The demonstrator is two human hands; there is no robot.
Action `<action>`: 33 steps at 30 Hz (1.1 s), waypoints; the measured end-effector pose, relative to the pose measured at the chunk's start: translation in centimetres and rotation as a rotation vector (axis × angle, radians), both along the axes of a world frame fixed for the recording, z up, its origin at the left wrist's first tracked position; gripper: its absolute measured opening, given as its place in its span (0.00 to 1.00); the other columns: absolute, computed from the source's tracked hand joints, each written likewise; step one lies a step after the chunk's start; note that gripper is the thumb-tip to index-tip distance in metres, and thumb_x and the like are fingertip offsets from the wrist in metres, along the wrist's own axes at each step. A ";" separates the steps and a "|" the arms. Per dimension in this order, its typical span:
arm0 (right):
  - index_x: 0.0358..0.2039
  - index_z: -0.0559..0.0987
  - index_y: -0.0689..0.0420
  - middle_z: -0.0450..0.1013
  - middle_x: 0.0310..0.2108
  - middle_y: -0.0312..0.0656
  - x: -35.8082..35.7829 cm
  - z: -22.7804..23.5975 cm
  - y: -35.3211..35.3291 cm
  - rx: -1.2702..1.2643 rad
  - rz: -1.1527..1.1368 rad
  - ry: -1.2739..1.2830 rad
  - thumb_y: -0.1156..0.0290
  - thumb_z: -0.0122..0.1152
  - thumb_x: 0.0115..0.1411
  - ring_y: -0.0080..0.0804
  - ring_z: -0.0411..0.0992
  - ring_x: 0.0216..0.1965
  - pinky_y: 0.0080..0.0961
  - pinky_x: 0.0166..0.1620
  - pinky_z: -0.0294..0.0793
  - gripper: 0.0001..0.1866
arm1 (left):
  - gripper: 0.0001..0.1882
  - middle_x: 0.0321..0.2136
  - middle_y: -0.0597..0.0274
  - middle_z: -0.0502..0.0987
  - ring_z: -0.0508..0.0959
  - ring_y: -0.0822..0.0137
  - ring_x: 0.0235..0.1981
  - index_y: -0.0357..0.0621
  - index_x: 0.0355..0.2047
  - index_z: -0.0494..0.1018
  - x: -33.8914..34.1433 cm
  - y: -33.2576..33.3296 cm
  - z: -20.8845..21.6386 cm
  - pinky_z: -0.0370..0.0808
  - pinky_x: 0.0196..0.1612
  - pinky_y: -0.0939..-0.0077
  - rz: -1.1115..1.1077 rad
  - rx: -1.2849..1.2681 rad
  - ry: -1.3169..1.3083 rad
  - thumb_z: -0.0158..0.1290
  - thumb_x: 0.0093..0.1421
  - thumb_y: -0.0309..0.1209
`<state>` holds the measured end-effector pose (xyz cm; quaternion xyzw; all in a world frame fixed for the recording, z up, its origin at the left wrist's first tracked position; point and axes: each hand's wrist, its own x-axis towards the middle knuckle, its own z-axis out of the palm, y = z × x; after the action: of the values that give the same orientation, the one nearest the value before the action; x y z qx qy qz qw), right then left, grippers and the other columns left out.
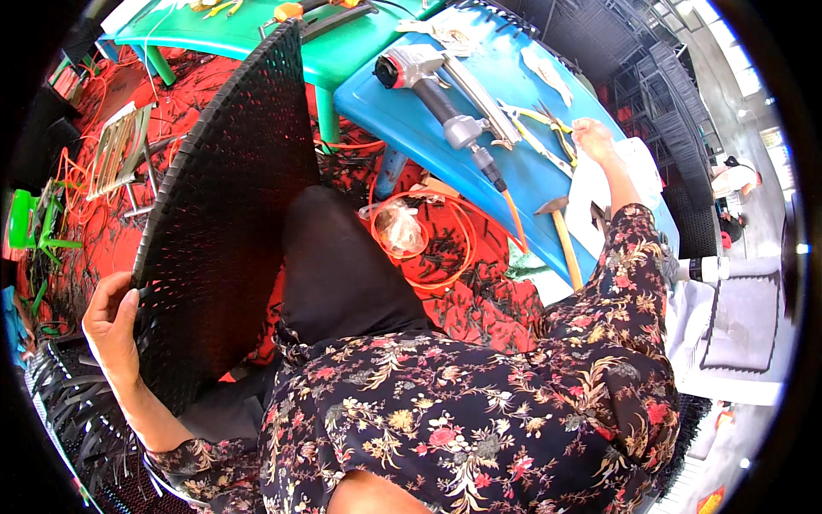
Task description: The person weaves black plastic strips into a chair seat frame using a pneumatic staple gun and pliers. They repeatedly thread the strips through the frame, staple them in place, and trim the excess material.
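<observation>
A tall black woven wicker panel (227, 171) stands on edge at the left, leaning against my knee. My left hand (116, 330) is curled at its lower left rim, thumb and fingertips pinching the edge. Over the blue table (385, 107) reaches my right hand (595, 140), fingers closed at the yellow handles of a pair of pliers (552, 122); part of the grip is hidden. Left of the pliers lies a pneumatic nail gun (441, 107), an orange hose at its end. A wooden-handled hammer (565, 244) rests nearer to me on the table.
A green table (197, 26) adjoins the blue one, with orange-handled tools on it. Orange hose (467, 248) coils on the red floor covering (488, 317) among black scraps. A folding chair (120, 154) and a green stool (43, 224) stand at the left.
</observation>
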<state>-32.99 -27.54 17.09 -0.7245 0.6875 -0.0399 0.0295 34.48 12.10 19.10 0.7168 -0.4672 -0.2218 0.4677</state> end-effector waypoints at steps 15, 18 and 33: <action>0.20 0.81 0.62 0.76 0.25 0.54 14.6 2.7 14.1 0.582 0.357 0.758 0.62 0.71 0.39 0.46 0.76 0.32 0.38 0.37 0.75 0.15 | 0.11 0.32 0.66 0.76 0.73 0.76 0.33 0.33 0.39 0.74 1.4 1.3 -0.6 0.70 0.41 0.82 0.060 0.067 -0.115 0.53 0.55 0.21; 0.45 0.71 0.62 0.75 0.34 0.56 13.2 1.6 17.5 0.471 0.210 0.533 0.74 0.68 0.39 0.54 0.73 0.40 0.44 0.39 0.73 0.29 | 0.13 0.29 0.60 0.79 0.76 0.72 0.33 0.34 0.37 0.76 0.0 0.8 0.2 0.71 0.41 0.78 0.123 0.110 -0.247 0.56 0.51 0.29; 0.58 0.60 0.62 0.72 0.37 0.45 11.6 0.6 16.8 0.028 0.213 -0.140 0.82 0.49 0.51 0.32 0.74 0.35 0.27 0.35 0.73 0.31 | 0.12 0.26 0.50 0.76 0.77 0.51 0.30 0.37 0.31 0.75 -1.2 0.7 -1.5 0.73 0.34 0.66 0.180 -0.016 -0.563 0.58 0.49 0.31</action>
<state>-21.34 -10.75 17.65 -0.7885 0.6033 -0.0773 0.0915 33.32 12.77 17.63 0.7850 -0.5147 0.0318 0.3433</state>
